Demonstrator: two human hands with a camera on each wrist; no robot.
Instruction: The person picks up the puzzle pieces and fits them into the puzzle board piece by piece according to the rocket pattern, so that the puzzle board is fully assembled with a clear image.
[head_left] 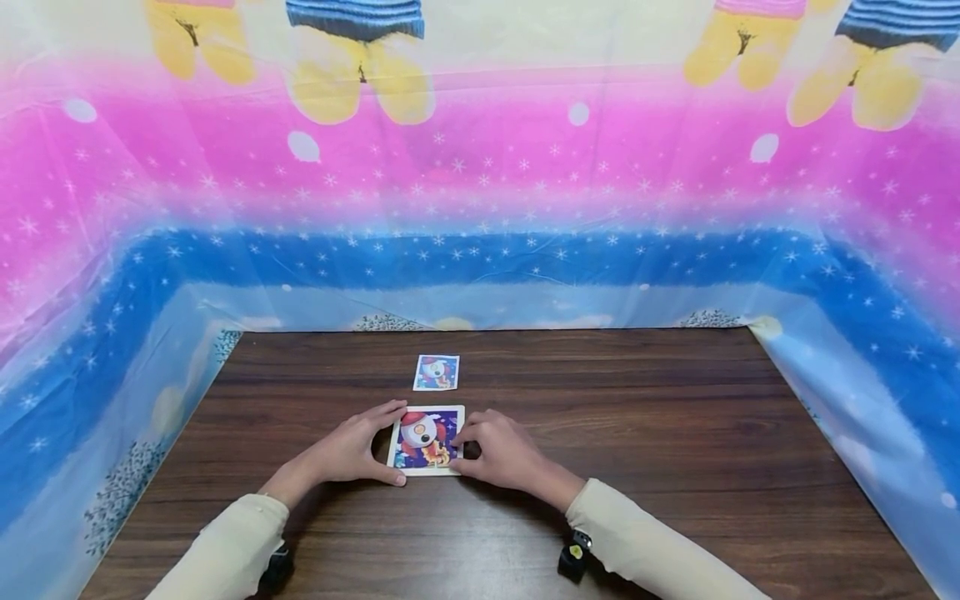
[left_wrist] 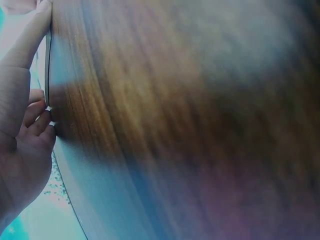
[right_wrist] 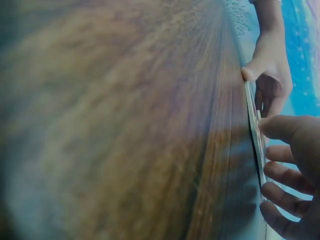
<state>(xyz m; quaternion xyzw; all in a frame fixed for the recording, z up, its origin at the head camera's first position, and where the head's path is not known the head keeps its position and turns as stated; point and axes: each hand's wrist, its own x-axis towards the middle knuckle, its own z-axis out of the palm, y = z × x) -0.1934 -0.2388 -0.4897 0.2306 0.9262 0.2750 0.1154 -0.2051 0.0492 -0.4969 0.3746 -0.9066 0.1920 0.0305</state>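
Observation:
A square picture board (head_left: pixel 427 437) with a white border lies flat on the table, showing a red-and-white cartoon figure on dark blue. Its left side is held by my left hand (head_left: pixel 352 446), thumb at the near corner and fingers at the far corner. At the right edge my right hand (head_left: pixel 502 450) has curled fingers, with thumb and index on the picture. A thin pale-edged piece (right_wrist: pixel 259 115) stands up at the right thumb's tip in the right wrist view; the fingers hide most of it. The left wrist view shows my left hand (left_wrist: pixel 32 150) at the board's edge.
A smaller card (head_left: pixel 436 372) with a similar picture lies behind the board. The dark wooden table (head_left: pixel 637 417) is bounded at the back and sides by a printed cloth (head_left: pixel 480 258). Dark wrist devices (head_left: pixel 573 557) hang below both sleeves.

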